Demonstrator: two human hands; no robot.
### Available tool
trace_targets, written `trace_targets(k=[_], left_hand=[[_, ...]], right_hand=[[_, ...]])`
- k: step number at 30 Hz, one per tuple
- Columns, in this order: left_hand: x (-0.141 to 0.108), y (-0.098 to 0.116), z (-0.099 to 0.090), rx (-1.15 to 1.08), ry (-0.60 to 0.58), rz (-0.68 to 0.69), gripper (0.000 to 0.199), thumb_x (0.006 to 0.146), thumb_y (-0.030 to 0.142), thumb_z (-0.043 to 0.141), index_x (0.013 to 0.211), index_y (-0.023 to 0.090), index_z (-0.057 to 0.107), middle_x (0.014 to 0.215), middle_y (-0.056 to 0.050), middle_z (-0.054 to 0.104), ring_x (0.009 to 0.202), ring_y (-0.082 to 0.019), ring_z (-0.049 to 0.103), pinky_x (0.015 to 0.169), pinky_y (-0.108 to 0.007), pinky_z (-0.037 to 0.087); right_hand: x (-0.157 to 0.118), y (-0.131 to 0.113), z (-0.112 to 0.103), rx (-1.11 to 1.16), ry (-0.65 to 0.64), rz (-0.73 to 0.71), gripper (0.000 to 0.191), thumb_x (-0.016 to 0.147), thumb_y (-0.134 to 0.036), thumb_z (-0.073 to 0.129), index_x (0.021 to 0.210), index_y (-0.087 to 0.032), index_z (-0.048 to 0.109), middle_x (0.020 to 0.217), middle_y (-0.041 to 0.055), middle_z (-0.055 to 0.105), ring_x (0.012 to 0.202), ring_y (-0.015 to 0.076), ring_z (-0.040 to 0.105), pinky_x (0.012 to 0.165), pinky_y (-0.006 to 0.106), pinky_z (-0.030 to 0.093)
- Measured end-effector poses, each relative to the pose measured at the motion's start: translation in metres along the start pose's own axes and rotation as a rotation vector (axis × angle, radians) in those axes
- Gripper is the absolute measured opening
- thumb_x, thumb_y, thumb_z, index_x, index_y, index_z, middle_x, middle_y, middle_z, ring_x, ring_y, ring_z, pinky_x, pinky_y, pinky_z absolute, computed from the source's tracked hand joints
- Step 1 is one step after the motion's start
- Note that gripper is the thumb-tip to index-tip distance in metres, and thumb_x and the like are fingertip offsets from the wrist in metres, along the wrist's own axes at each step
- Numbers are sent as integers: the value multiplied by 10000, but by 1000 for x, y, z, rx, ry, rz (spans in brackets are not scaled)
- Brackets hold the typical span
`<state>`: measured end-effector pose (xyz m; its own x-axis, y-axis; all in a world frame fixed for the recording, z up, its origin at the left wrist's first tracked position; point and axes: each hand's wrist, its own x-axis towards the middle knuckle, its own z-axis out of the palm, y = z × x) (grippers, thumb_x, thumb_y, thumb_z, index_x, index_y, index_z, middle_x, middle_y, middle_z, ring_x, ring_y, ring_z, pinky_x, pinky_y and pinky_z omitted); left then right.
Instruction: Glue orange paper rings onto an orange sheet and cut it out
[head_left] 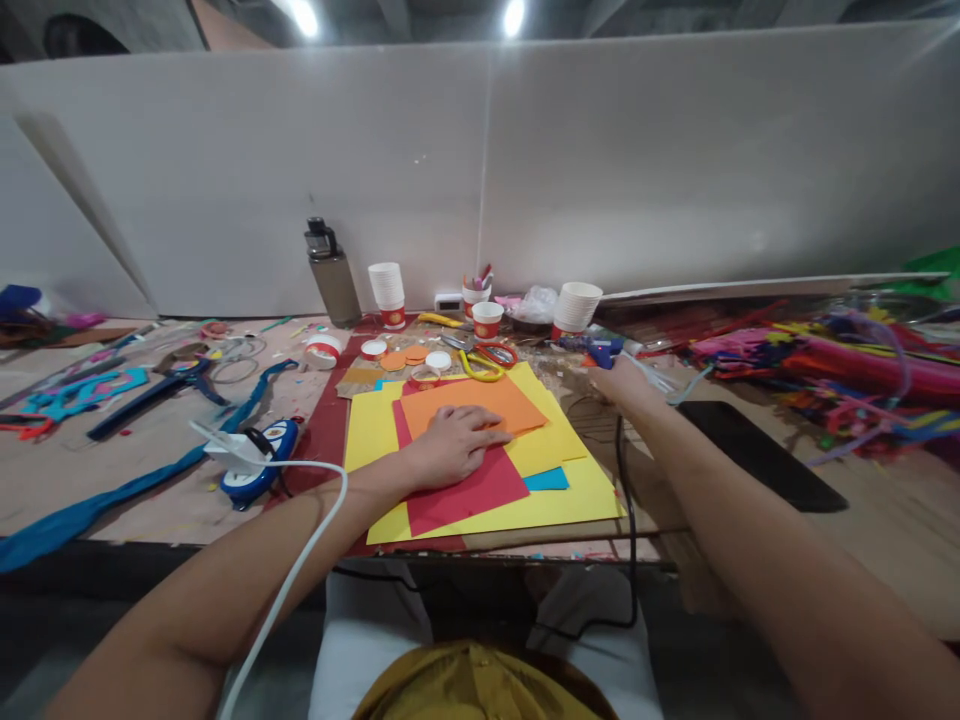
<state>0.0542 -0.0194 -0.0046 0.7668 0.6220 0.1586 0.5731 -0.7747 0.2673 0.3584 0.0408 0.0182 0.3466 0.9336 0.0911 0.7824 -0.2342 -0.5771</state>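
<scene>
My left hand (457, 445) lies with its fingers stretched over a sheet of orange paper (521, 400). Under that are red paper (465, 500), a strip of blue paper (547, 480) and larger yellow sheets (585, 500). Farther right, my right hand (615, 376) reaches forward and is closed around a blue glue gun (602, 352); its fingers are partly hidden. Yellow-handled scissors (482, 368) and red-handled scissors (499, 353) lie just behind the papers. Orange paper discs (405, 358) lie beside them.
Stacked paper cups (386, 295) and another cup stack (576, 308) stand at the back near a bottle (334, 275). A blue power strip (259, 465) with a white cable sits left. To the right are a black phone (761, 455) and colourful pipe cleaners (832, 365).
</scene>
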Motion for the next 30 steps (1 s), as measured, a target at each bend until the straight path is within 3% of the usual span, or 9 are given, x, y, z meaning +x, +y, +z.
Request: trace_targets(k=[3, 7, 10, 14, 19, 21, 24, 27, 30], left_hand=[[0, -1, 1, -5, 5, 4, 460, 904, 183, 413, 1303, 344, 576, 1425, -36, 516, 1301, -248, 448, 1060, -497, 333], [0, 0, 0, -17, 9, 7, 454, 906, 186, 413, 1299, 341, 581, 1414, -33, 528, 1296, -247, 451, 1057, -486, 334], [0, 1, 0, -14, 6, -3, 455, 907, 181, 407, 1300, 327, 583, 1415, -38, 527, 1306, -244, 444, 1056, -485, 332], [0, 1, 0, -4, 3, -14, 460, 899, 173, 414, 1297, 328, 584, 1422, -31, 525, 1314, -237, 441, 1056, -475, 331], [0, -1, 0, -28, 21, -13, 427, 902, 193, 421, 1274, 295, 604, 1414, -28, 539, 1316, -234, 448, 1045, -472, 347], [1, -3, 1, -46, 27, -14, 412, 898, 202, 436, 1263, 271, 614, 1402, -30, 551, 1314, -234, 453, 1058, -471, 344], [2, -7, 2, -60, 17, -19, 406, 895, 208, 458, 1264, 268, 617, 1395, -34, 560, 1320, -237, 453, 1091, -469, 323], [2, -8, 2, -82, 0, -30, 403, 912, 225, 450, 1279, 289, 605, 1407, -25, 549, 1329, -238, 446, 1101, -478, 319], [3, -8, 0, -113, 1, -52, 373, 939, 264, 428, 1259, 288, 618, 1402, -16, 553, 1328, -233, 446, 1100, -478, 323]], right_hand=[[-10, 2, -1, 208, 12, 49, 328, 786, -274, 594, 1101, -182, 583, 766, 104, 674, 676, 238, 639, 560, 332, 498], [-19, 0, -1, 441, -54, 119, 196, 727, -172, 587, 918, -201, 552, 688, 56, 627, 534, 166, 573, 483, 289, 477], [-24, -6, -3, 593, -106, 142, 177, 679, -104, 546, 818, -201, 496, 750, 55, 645, 529, 118, 553, 481, 242, 471], [-37, -10, -13, 736, -185, 104, 246, 637, -82, 539, 854, -195, 511, 925, 63, 682, 617, 100, 580, 515, 205, 475], [-68, 3, -29, 744, -361, -45, 374, 635, -174, 682, 991, -196, 571, 827, 36, 685, 596, 127, 566, 478, 216, 432], [-79, 10, -33, 643, -412, -119, 403, 648, -246, 729, 1025, -193, 597, 849, 39, 695, 657, 160, 603, 545, 250, 481], [-89, 18, -37, 534, -485, -238, 528, 681, -319, 747, 1179, -214, 604, 1108, 56, 694, 1001, 254, 636, 834, 341, 530], [-91, 23, -37, 499, -542, -333, 732, 712, -371, 737, 1390, -265, 481, 1342, 36, 597, 1271, 308, 499, 1053, 442, 416], [-90, 25, -32, 463, -520, -420, 805, 725, -402, 733, 1454, -283, 413, 1482, 19, 468, 1374, 324, 380, 1133, 470, 309]])
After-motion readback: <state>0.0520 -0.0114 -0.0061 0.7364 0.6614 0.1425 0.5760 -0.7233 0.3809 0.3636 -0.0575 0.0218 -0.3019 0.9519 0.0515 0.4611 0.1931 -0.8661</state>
